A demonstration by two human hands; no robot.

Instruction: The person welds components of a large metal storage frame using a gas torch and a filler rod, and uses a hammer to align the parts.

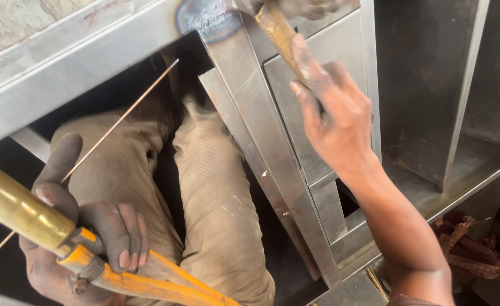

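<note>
Welding of a steel frame in hand: left hand clenched around a brass torch and thin filler rod, right hand grasping a rusty hammer handle at the discoloured upper joint; next move probably calls for steady striking there.

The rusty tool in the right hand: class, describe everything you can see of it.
The rusty tool is a brown-orange, corroded handle, seemingly metal. It slants from the top edge down-right into the right hand, whose fingers wrap its lower end. Its head is cut off by the frame. It lies over the steel frame, near a blue-tinted weld mark.
</note>
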